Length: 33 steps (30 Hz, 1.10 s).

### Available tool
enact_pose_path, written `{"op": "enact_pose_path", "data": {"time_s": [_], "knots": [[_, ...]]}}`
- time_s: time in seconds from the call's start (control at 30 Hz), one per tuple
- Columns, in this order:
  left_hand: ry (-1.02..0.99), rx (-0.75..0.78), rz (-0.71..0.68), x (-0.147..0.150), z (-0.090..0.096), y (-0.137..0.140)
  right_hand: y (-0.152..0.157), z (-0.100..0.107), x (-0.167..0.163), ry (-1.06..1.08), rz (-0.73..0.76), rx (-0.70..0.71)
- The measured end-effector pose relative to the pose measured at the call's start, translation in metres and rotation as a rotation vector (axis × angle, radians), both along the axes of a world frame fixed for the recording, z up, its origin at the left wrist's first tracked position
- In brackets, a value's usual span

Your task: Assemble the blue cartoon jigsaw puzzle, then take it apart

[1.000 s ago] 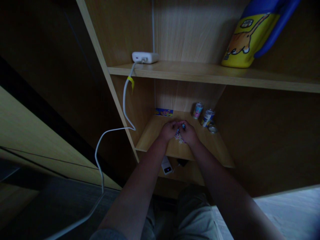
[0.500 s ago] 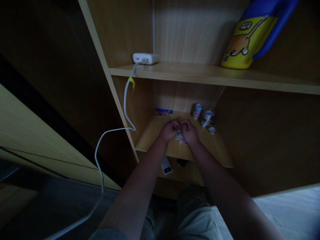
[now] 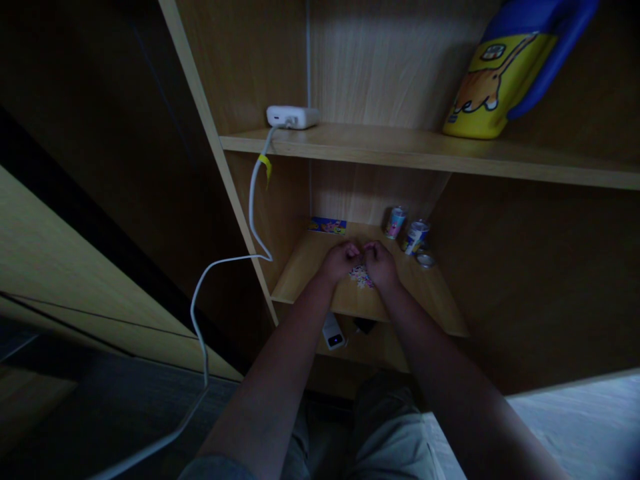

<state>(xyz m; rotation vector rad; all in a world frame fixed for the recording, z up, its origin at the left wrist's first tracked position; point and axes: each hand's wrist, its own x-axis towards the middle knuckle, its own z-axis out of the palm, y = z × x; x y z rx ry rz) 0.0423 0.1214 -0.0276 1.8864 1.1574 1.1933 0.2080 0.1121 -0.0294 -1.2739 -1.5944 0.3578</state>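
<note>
On the middle shelf [image 3: 295, 280] lies a small heap of tiny multicoloured pieces [image 3: 361, 276], perhaps puzzle pieces. My left hand [image 3: 341, 260] is just above its left side, fingers curled in. Facing it from the right, my right hand [image 3: 380, 262] is curled too, fingertips close to those of the left. Whatever the fingers pinch is too small and dark to make out. Behind the hands, a colourful printed card [image 3: 327, 226] lies flat near the back. To the right stand two small printed cans [image 3: 395, 223] [image 3: 415, 237], with a round metal lid [image 3: 425, 259] beside them.
Above, a shelf board [image 3: 380, 143] carries a white power adapter [image 3: 293, 117] and a yellow and blue jug [image 3: 493, 80]. A white cable [image 3: 200, 293] hangs at the left. Below sit a white device [image 3: 333, 332] with a small screen and a black object [image 3: 365, 325].
The hands stay at nearly the same spot over the heap, with only a slight shift of the fingers. The view has moved a tiny bit.
</note>
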Motion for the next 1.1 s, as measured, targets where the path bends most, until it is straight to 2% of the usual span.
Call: {"op": "enact_pose_path", "data": {"time_s": [0.4,0.57,0.7,0.97,1.1], "knots": [[0.03,0.038,0.016,0.0,0.001,0.0,-0.002,0.002,0.004,0.075,-0.065,0.033],[0.262,0.124,0.129,0.001,0.007,-0.003,-0.01,0.006,0.002,-0.172,-0.128,0.077],[0.449,0.116,0.256,0.005,0.013,-0.01,-0.021,0.01,-0.003,-0.393,-0.172,-0.025],[0.592,0.041,0.357,0.009,0.017,-0.012,-0.032,0.01,-0.009,-0.551,0.075,-0.09],[0.651,0.007,0.475,0.012,0.015,-0.011,-0.032,0.01,-0.012,-0.608,0.089,-0.082]]}}
